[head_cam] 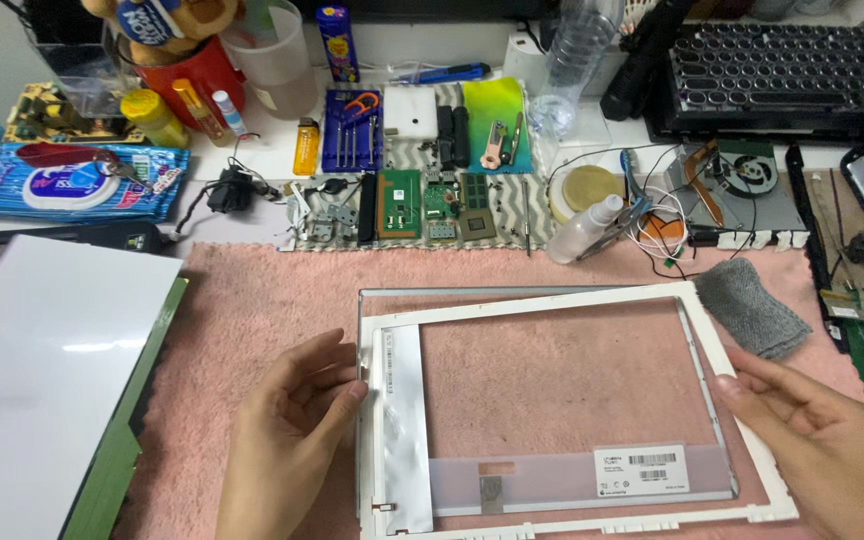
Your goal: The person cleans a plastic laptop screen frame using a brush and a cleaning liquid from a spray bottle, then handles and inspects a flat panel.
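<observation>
At nine o'clock we have the white backlight sheet [47, 380] lying on a green-edged panel, well apart from the work. Our left hand [292, 440] pinches the left rail of the white plastic display frame [542, 300], thumb and fingertips closed on its edge just beside the grey metal bezel [472, 291] underneath. The frame lies flat at six o'clock on the pink fleece mat [252, 300], with translucent film strips [402, 420] clinging along its left and bottom sides. Our right hand [822, 440] holds the frame's right rail between thumb and fingers, at four o'clock.

We judge the frame thin and springy: pulling the two rails unevenly could twist it and crack a corner or snap a clip. The loose film could crease or pick up lint from the mat. At two o'clock the grey cloth [752, 305] touches the frame's corner and could snag it.
</observation>
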